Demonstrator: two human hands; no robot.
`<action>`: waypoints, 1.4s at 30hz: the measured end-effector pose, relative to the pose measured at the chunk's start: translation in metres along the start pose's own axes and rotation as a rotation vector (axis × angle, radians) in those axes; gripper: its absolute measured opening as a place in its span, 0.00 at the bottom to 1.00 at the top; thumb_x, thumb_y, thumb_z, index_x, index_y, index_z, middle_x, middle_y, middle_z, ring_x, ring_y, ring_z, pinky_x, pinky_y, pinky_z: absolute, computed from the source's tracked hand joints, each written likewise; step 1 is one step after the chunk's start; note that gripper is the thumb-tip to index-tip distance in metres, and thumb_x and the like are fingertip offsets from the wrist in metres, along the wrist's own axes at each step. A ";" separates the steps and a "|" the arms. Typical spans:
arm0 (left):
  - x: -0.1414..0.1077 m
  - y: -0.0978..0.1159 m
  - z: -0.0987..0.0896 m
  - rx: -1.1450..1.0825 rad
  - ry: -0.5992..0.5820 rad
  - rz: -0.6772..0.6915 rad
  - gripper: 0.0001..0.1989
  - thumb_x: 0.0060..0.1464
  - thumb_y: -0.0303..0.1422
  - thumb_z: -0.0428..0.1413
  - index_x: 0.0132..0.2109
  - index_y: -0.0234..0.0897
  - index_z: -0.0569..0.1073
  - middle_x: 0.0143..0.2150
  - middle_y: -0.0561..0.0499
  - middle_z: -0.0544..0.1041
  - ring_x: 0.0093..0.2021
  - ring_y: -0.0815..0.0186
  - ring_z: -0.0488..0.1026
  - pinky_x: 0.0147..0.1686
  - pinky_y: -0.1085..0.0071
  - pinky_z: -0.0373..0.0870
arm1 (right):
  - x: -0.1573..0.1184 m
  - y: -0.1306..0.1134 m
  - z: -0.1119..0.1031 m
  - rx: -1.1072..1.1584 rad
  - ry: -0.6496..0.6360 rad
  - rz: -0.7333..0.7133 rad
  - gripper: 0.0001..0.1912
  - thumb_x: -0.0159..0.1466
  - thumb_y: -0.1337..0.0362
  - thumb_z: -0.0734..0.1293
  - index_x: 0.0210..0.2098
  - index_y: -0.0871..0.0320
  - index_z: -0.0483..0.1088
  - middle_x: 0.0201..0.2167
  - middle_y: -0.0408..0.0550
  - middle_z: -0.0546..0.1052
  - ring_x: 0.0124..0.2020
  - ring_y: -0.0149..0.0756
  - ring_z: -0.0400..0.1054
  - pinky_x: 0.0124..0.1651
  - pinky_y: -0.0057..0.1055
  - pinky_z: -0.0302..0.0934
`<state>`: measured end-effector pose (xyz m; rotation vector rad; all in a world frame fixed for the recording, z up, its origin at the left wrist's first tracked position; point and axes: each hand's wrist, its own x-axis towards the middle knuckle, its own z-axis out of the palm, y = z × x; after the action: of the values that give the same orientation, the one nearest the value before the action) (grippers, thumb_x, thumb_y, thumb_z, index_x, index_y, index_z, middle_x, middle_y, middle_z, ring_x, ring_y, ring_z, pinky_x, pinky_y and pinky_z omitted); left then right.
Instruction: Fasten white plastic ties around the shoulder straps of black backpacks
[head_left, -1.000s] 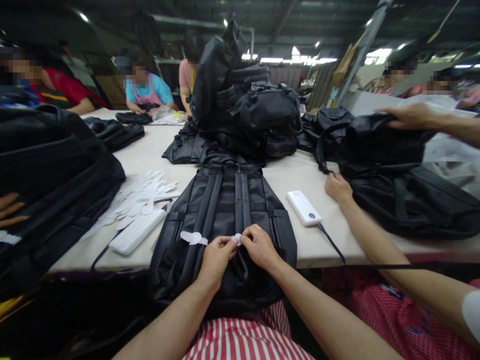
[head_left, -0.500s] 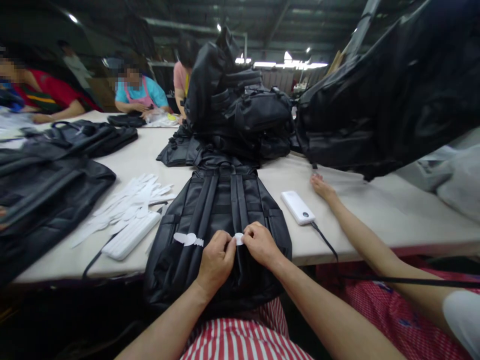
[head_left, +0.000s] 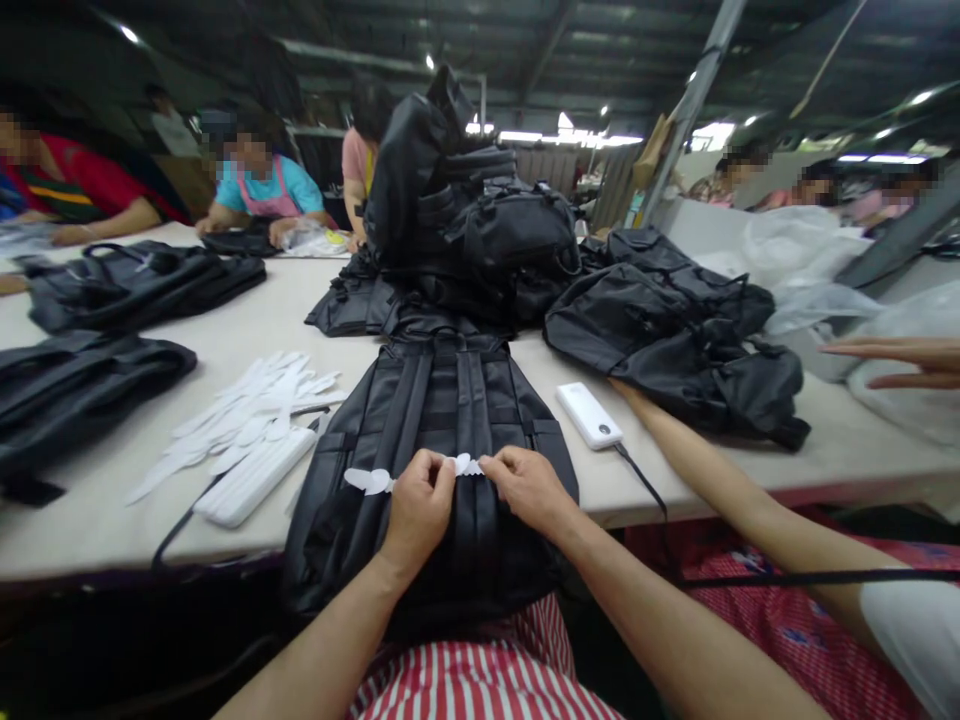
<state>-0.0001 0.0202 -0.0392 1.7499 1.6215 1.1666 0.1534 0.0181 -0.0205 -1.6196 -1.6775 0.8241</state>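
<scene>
A black backpack (head_left: 439,425) lies strap side up at the table's front edge. Across its right shoulder strap runs a white strip (head_left: 463,466) with a rounded part and a wavy tail. My left hand (head_left: 418,508) pinches one side of this strip. The fingers of my right hand (head_left: 529,486) are closed on the tail at the other side. Another white strip (head_left: 367,481) sits around or across the left shoulder strap, beside my left hand; its far end is partly hidden there.
Loose white strips (head_left: 251,405) lie left of the backpack, near a white block with a cable (head_left: 256,477). A white power bank (head_left: 589,415) lies to the right. Black bags (head_left: 480,230) are heaped behind. A co-worker's arm (head_left: 697,450) reaches in from the right; other people sit opposite.
My hands have shifted slightly left and apart, and the wavy tail now shows between them. At right, the large raised black bag has come down onto the table.
</scene>
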 end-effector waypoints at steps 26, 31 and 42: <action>0.004 -0.023 0.008 -0.218 -0.050 -0.149 0.09 0.53 0.36 0.49 0.28 0.37 0.66 0.22 0.54 0.70 0.26 0.67 0.69 0.30 0.72 0.65 | 0.012 0.026 0.017 -0.041 -0.178 -0.083 0.14 0.61 0.62 0.59 0.20 0.59 0.60 0.16 0.38 0.65 0.20 0.25 0.58 0.25 0.22 0.47; 0.010 -0.027 0.007 -0.380 -0.154 -0.246 0.10 0.51 0.39 0.51 0.27 0.37 0.66 0.25 0.55 0.71 0.29 0.66 0.70 0.29 0.72 0.67 | 0.011 0.023 0.015 -0.048 -0.196 -0.073 0.14 0.62 0.61 0.58 0.21 0.58 0.61 0.15 0.38 0.65 0.20 0.26 0.59 0.26 0.23 0.48; 0.000 -0.021 0.013 -0.511 -0.172 -0.396 0.11 0.51 0.40 0.50 0.31 0.36 0.65 0.30 0.52 0.74 0.34 0.64 0.73 0.31 0.69 0.70 | 0.025 0.004 0.017 -0.047 -0.238 -0.027 0.12 0.60 0.65 0.58 0.20 0.59 0.63 0.16 0.40 0.67 0.19 0.25 0.59 0.25 0.23 0.49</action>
<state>-0.0012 0.0267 -0.0633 1.1136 1.3343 1.0802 0.1416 0.0434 -0.0333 -1.5761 -1.8910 1.0029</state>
